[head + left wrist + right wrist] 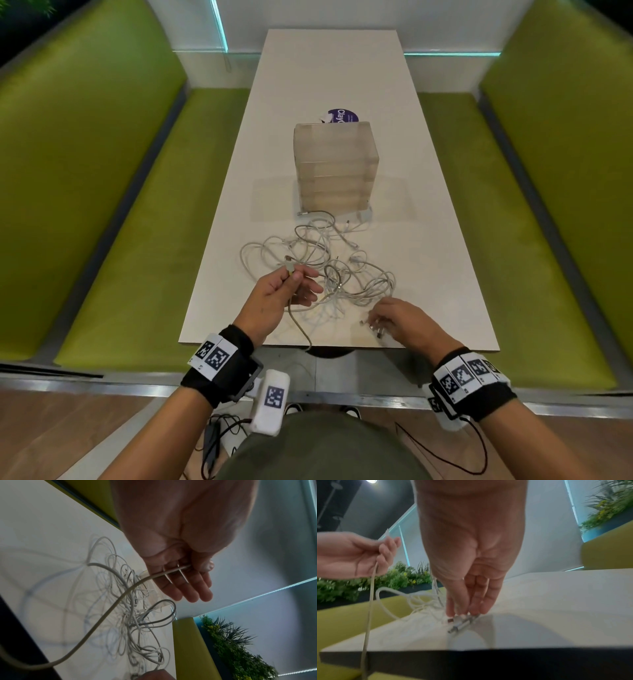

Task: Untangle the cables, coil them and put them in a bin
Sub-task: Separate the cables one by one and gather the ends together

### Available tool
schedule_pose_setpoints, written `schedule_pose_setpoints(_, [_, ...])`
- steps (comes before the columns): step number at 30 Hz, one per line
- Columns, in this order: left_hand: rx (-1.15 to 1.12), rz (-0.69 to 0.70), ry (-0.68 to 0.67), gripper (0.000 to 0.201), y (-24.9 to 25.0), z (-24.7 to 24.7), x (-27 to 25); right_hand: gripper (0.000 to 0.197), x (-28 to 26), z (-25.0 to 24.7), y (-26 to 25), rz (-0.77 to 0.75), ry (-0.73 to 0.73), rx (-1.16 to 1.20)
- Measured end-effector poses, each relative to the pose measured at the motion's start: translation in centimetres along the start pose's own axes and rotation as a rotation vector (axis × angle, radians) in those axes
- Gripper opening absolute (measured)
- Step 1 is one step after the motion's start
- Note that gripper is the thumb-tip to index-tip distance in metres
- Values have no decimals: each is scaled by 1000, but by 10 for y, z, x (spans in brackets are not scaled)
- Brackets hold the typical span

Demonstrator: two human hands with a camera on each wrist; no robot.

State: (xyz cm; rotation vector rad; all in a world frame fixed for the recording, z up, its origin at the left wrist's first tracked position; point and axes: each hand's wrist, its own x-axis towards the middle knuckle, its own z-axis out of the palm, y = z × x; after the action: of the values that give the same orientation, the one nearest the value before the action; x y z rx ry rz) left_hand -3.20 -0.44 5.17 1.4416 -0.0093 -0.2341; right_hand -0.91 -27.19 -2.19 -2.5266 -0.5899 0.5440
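A tangle of white cables (318, 260) lies on the near half of the white table (428, 212). My left hand (294, 275) is raised just above the tangle and pinches one cable's plug end (290, 270) between thumb and fingers. That cable (120, 599) hangs from the left hand (190, 568) over the table's front edge. My right hand (376, 325) is near the front edge. Its straight fingers (476, 601) point down, their tips touching a few metal plug ends (462, 622) that lie on the table. A stack of clear bins (335, 164) stands beyond the tangle.
A purple round sticker (342, 116) shows behind the bins. Green padded benches (137, 205) run along both sides of the table. Plants (399, 577) grow behind the left bench. The hanging cable (368, 615) drops past the table's dark front edge (488, 660).
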Motion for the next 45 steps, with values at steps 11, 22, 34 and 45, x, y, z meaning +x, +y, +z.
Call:
schedule_pose_setpoints(11, [-31, -78, -80, 26, -12, 13, 1, 23, -3, -12, 4, 46, -59, -62])
schedule_pose_setpoints(22, [-35, -168, 21, 22, -21, 29, 10, 12, 7, -25, -34, 117, 208, 456])
schedule_pose_setpoints(34, [-129, -136, 39, 20, -16, 62, 27, 11, 29, -40, -77, 115, 364, 1112])
schedule_pose_setpoints(45, [-235, -25, 207, 17, 3, 40, 33, 11, 57, -46, -49, 271, 562, 895])
